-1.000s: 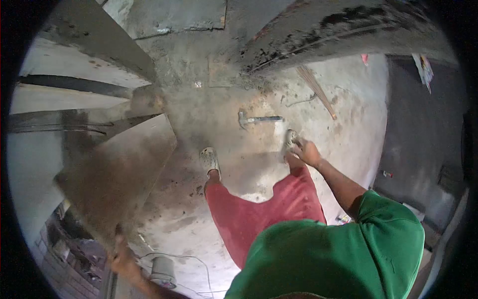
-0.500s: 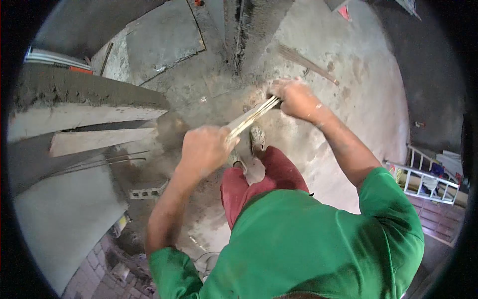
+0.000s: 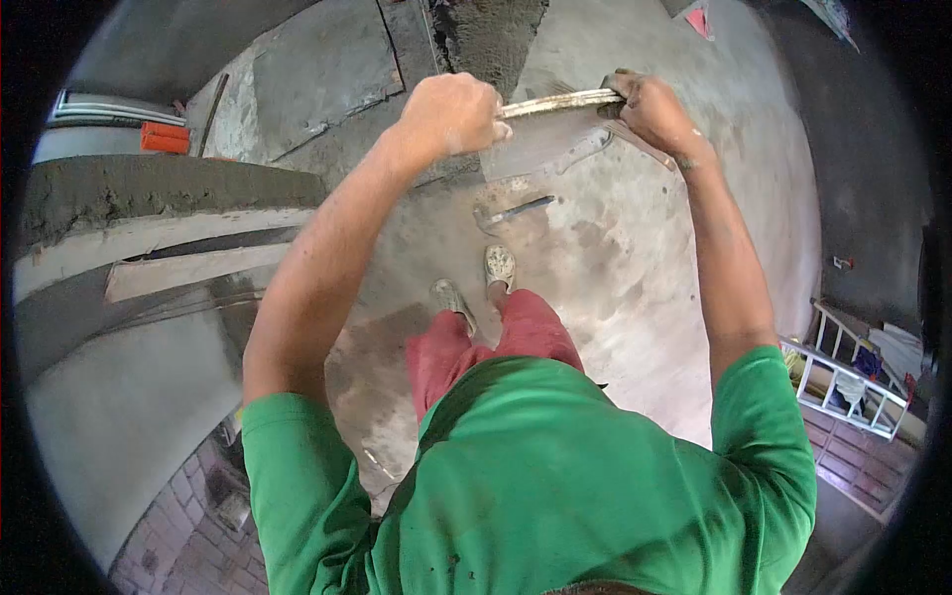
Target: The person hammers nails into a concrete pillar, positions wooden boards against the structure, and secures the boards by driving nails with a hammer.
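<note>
Green shirt [image 3: 595, 476] up close, then the left hand [image 3: 451, 114] and right hand [image 3: 650, 114], fingers curled shut on opposite ends of a thin pale strip [image 3: 560, 102], held up above the grey floor [image 3: 635, 248]. Down there, a hammer's [image 3: 523, 208] lying just past the shoes [image 3: 499, 266].

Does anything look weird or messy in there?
Yes, a bit. A hammer lies loose on the floor, in front of the shoes, where someone could trip. The floor also has dark blotches, so it looks dirty.
</note>
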`<move>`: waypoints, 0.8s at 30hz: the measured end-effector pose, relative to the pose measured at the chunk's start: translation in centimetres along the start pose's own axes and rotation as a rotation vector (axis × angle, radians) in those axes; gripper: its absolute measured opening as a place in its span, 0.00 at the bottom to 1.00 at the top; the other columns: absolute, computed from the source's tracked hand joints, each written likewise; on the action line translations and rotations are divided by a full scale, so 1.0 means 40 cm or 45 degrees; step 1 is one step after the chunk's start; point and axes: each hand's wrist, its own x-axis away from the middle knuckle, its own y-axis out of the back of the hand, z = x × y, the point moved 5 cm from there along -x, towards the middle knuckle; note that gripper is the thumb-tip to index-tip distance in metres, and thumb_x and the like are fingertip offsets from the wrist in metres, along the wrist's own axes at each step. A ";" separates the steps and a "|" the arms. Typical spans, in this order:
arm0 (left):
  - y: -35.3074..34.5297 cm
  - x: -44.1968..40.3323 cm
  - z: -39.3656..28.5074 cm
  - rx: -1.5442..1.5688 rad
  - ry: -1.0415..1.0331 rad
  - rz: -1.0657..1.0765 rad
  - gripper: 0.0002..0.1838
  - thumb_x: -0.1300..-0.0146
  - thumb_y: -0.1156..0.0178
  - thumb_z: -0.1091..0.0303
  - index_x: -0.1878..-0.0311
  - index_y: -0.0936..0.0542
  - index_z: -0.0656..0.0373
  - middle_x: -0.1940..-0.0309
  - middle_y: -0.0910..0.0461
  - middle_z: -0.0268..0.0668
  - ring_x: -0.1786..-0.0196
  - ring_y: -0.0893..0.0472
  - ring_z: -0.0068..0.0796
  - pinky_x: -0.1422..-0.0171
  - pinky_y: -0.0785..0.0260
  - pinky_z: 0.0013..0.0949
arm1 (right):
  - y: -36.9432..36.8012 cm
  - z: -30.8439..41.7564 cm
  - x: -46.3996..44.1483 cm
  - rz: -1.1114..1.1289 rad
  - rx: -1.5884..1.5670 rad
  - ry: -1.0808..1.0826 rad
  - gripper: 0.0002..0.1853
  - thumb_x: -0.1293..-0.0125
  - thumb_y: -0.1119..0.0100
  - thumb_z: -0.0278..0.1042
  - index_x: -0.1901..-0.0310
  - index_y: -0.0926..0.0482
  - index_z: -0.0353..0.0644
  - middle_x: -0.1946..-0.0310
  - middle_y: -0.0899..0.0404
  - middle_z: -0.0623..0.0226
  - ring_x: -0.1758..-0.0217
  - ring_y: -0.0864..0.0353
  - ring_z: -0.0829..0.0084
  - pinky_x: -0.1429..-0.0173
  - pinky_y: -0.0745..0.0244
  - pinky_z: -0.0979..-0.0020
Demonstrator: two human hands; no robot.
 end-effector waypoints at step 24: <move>-0.701 0.912 0.102 1.037 1.260 -0.004 0.24 0.27 0.49 0.49 0.62 0.16 0.62 0.62 0.18 0.55 0.56 0.18 0.57 0.53 0.29 0.50 | -0.249 -0.222 -0.283 -0.080 -0.014 0.207 0.07 0.38 0.35 0.32 0.61 0.21 0.43 0.62 0.20 0.55 0.56 0.20 0.48 0.54 0.27 0.55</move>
